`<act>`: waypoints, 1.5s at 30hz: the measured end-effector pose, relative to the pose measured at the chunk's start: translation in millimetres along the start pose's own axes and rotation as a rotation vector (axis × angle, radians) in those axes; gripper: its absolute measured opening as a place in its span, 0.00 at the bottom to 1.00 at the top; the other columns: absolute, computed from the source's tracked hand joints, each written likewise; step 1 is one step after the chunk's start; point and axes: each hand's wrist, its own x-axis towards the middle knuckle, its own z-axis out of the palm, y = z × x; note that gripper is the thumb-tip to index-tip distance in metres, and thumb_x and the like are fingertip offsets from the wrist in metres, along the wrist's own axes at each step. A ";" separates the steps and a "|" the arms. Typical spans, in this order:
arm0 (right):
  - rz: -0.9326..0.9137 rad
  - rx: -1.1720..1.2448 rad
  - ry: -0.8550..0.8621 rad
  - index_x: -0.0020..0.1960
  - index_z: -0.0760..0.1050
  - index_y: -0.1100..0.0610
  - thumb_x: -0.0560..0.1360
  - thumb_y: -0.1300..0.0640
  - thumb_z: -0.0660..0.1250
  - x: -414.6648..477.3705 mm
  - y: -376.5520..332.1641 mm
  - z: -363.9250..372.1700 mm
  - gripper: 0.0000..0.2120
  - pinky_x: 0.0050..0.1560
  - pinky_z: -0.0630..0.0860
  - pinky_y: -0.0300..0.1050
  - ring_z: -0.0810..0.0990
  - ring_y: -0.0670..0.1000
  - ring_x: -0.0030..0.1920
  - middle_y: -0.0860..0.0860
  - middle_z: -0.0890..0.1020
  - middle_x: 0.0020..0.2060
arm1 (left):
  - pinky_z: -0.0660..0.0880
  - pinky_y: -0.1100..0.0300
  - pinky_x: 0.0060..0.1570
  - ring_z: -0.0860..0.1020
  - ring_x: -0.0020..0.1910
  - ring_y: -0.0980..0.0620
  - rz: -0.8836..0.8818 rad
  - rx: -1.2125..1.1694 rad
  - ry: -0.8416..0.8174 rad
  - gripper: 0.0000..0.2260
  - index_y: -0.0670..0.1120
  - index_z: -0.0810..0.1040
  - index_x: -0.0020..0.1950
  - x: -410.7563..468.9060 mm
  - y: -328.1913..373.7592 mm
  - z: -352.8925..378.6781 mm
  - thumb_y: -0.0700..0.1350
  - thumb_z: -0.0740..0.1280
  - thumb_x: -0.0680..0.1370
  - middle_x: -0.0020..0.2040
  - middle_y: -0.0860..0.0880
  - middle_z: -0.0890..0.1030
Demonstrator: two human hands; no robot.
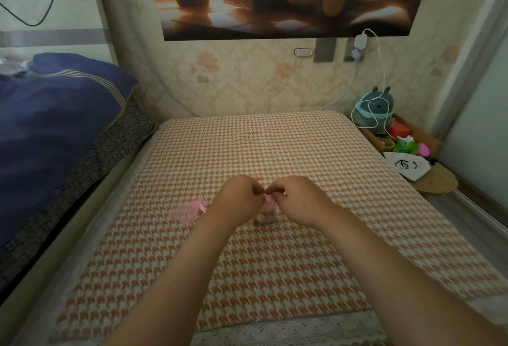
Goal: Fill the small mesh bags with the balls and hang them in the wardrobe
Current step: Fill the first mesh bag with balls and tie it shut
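Note:
A small pink mesh bag [267,209] hangs between my two hands above the orange houndstooth mat [275,147]; brownish balls bulge at its bottom. My left hand [236,198] and my right hand [299,200] both pinch the bag's top, fingertips nearly touching, and they cover most of the bag. A second pink mesh bag [188,211] with a ribbon lies flat on the mat to the left of my left hand.
A dark blue quilt [55,114] is piled on the bed at left. At right a wooden bedside stand [434,180] holds a white pouch [406,165], a plush toy [375,109] and small colourful items. White charger cables hang from the wall sockets.

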 end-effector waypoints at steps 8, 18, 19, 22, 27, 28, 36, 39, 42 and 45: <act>0.049 0.138 0.105 0.61 0.77 0.45 0.82 0.56 0.62 13.6 11.0 3.3 0.10 0.47 0.82 0.51 0.83 0.48 0.45 0.43 0.82 0.52 | 0.77 0.66 0.40 0.82 0.42 0.57 -0.030 -0.073 0.043 0.10 0.46 0.84 0.56 -0.9 -17.7 -14.2 0.41 0.69 0.77 0.51 0.51 0.85; 0.180 -0.167 -0.029 0.67 0.78 0.47 0.81 0.59 0.65 28.6 39.9 23.3 0.16 0.58 0.77 0.49 0.79 0.53 0.63 0.49 0.79 0.67 | 0.79 0.60 0.48 0.80 0.49 0.55 0.022 -0.051 -0.005 0.09 0.49 0.83 0.56 1.8 -31.7 -16.3 0.45 0.68 0.77 0.51 0.53 0.83; 0.170 -0.178 -0.022 0.65 0.79 0.46 0.81 0.58 0.65 29.9 39.3 25.4 0.15 0.55 0.77 0.47 0.80 0.52 0.61 0.48 0.80 0.65 | 0.78 0.59 0.50 0.80 0.50 0.55 0.023 -0.053 -0.006 0.09 0.49 0.83 0.57 3.1 -31.0 -15.6 0.45 0.68 0.77 0.52 0.53 0.83; 0.147 -0.199 0.002 0.58 0.82 0.46 0.81 0.55 0.66 33.5 36.6 32.1 0.09 0.50 0.77 0.45 0.81 0.49 0.54 0.45 0.84 0.57 | 0.76 0.62 0.48 0.79 0.51 0.56 0.021 -0.062 -0.005 0.11 0.50 0.82 0.58 6.8 -30.5 -13.1 0.45 0.67 0.77 0.55 0.53 0.82; 0.125 -0.242 0.011 0.53 0.82 0.46 0.80 0.52 0.68 36.1 30.6 39.1 0.05 0.45 0.75 0.44 0.81 0.49 0.50 0.44 0.84 0.52 | 0.69 0.72 0.39 0.78 0.52 0.57 0.019 -0.089 -0.016 0.11 0.50 0.82 0.57 8.4 -35.1 -10.0 0.43 0.69 0.76 0.56 0.54 0.81; 0.127 -0.218 0.028 0.53 0.81 0.46 0.80 0.52 0.68 35.8 29.2 38.5 0.05 0.45 0.76 0.44 0.81 0.48 0.49 0.44 0.84 0.52 | 0.69 0.72 0.39 0.78 0.53 0.57 0.019 -0.094 -0.019 0.11 0.50 0.82 0.57 8.5 -36.3 -10.0 0.43 0.69 0.76 0.56 0.54 0.81; -0.092 0.110 0.298 0.55 0.79 0.46 0.79 0.51 0.69 27.4 -13.1 18.4 0.05 0.40 0.71 0.36 0.75 0.36 0.38 0.39 0.82 0.49 | 0.71 0.64 0.52 0.78 0.55 0.55 0.028 -0.133 -0.027 0.12 0.47 0.81 0.61 8.6 -42.6 -12.9 0.41 0.64 0.80 0.58 0.51 0.81; -0.158 0.087 0.244 0.53 0.81 0.44 0.78 0.49 0.70 20.3 -28.4 17.4 0.04 0.38 0.69 0.34 0.73 0.34 0.34 0.38 0.83 0.49 | 0.71 0.62 0.50 0.78 0.53 0.53 0.030 -0.158 -0.021 0.11 0.47 0.82 0.59 7.6 -43.3 -14.2 0.42 0.64 0.80 0.54 0.51 0.82; -0.186 -0.086 0.208 0.54 0.82 0.44 0.78 0.46 0.69 15.2 -34.4 19.3 0.07 0.41 0.72 0.37 0.78 0.37 0.41 0.38 0.84 0.51 | 0.73 0.60 0.51 0.80 0.53 0.51 0.027 -0.203 -0.022 0.10 0.48 0.83 0.57 5.8 -45.5 -16.1 0.42 0.64 0.80 0.52 0.50 0.84; -0.219 -0.186 0.210 0.55 0.82 0.43 0.79 0.46 0.68 15.6 -35.2 23.3 0.07 0.39 0.65 0.32 0.80 0.41 0.50 0.39 0.84 0.52 | 0.75 0.60 0.54 0.80 0.54 0.52 0.022 -0.232 -0.029 0.10 0.48 0.83 0.57 2.7 -47.1 -18.1 0.42 0.64 0.80 0.54 0.50 0.84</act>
